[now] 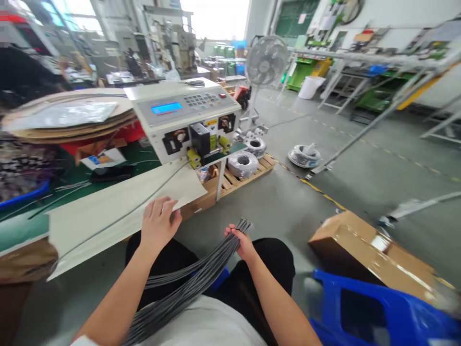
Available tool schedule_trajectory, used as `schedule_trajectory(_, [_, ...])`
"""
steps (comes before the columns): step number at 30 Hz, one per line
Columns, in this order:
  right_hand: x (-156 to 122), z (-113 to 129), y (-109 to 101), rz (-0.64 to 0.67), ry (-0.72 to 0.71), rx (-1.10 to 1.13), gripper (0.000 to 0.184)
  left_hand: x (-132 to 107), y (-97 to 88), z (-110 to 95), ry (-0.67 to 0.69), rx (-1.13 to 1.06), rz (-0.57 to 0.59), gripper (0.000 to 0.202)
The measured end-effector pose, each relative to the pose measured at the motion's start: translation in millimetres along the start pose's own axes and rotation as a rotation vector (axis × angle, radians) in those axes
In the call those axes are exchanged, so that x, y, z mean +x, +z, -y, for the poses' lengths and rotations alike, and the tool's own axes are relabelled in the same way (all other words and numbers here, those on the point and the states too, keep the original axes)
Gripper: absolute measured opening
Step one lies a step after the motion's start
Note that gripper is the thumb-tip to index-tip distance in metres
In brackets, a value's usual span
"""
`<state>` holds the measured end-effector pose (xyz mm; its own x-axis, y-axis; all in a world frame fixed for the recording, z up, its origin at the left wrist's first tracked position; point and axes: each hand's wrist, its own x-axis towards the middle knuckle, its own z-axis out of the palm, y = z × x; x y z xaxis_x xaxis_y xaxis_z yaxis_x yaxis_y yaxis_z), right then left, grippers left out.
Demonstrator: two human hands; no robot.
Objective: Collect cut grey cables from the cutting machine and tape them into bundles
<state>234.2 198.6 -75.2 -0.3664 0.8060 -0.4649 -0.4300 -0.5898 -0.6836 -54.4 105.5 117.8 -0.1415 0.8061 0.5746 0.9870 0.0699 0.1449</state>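
My right hand (242,242) is closed round a bundle of cut grey cables (205,266), close to its neat far end. The bundle bends across my lap and passes beneath my left forearm. Over the front edge of a cream sheet (108,211) is my left hand (158,218), loosely curled, thumb apart, with nothing visible in it. A single grey cable (158,188) runs along the sheet just beyond those fingers. It leads up to the yellow rollers (193,157) of a white cable-cutting machine (153,129), whose blue display is lit.
Left of the machine, round boards (72,113) are stacked. Wrapped cable coils (243,164) sit on a wooden pallet (264,166) behind it, near a standing fan (267,60). A cardboard box (374,254) and a blue plastic stool or crate (363,283) are at my right.
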Motion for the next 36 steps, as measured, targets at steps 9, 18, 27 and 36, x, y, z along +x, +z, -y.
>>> schedule_trajectory(9, [-3.0, 2.3, 4.4, 0.041, -0.014, 0.019, 0.032, 28.8, 15.5, 37.6, -0.237, 0.127, 0.088, 0.066])
schedule_trajectory(18, [-4.1, 4.9, 4.9, 0.037, -0.015, -0.012, 0.035, 15.3, 4.5, 38.4, -0.220, 0.209, 0.128, 0.062])
schedule_trajectory(27, [-0.8, 7.5, 6.6, 0.054, 0.036, -0.009, 0.030, -10.5, -13.9, 39.0, -0.257, 0.213, 0.240, 0.060])
schedule_trajectory(36, [1.4, 7.2, 3.9, 0.044, 0.065, -0.009, 0.030, -37.5, -45.0, 52.1, -0.163, 0.131, 0.272, 0.029])
